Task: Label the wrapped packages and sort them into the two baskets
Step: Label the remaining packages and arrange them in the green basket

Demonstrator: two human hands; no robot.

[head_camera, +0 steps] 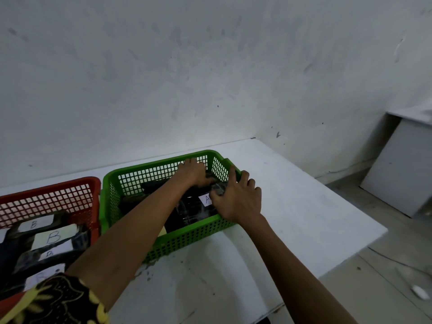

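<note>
Hands: both reach into one basket. The left hand (192,171) curls down over the far end of a wrapped package, holding it, fingertips hidden. The right hand (238,199) lies on its right end, thumb up, fingers bent across the basket rim; whether it grips cannot be told.
Worktop (292,206): white, set against a wall, carrying both baskets.
Green basket (187,237): right of the pair, touching its neighbour.
Red basket (58,197): left, holding dark B packages (28,258) with white slips.
Wrapped package (191,206): black, in clear film, inside the green basket, between the hands.
A label (205,199): white, on the package, just beside the right hand.
</note>
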